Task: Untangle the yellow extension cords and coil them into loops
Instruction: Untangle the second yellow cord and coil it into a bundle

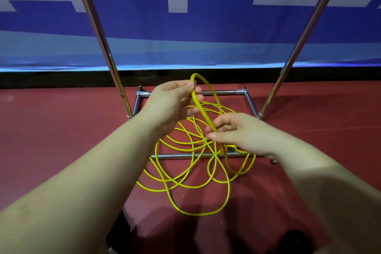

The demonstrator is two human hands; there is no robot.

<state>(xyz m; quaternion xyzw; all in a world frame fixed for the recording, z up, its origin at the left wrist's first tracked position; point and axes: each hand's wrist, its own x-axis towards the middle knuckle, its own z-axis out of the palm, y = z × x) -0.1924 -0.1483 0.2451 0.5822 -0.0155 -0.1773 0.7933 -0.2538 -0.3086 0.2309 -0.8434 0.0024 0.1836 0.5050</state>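
Note:
A yellow extension cord [185, 173] lies in a loose tangle of overlapping loops on the red floor, across the base of a metal rack. A raised arc of the cord [208, 86] stands above the pile between my hands. My left hand [173, 101] pinches the top of that arc between thumb and fingers. My right hand [237, 132] pinches the same strand lower down, just above the pile. A dark plug end [231, 148] shows under my right hand.
The chrome rack base [177, 155] frames the pile, and two slanted chrome poles [103, 41] [305, 35] rise left and right. A blue and white banner [189, 16] hangs behind. Dark shoes [292, 241] sit at the bottom edge.

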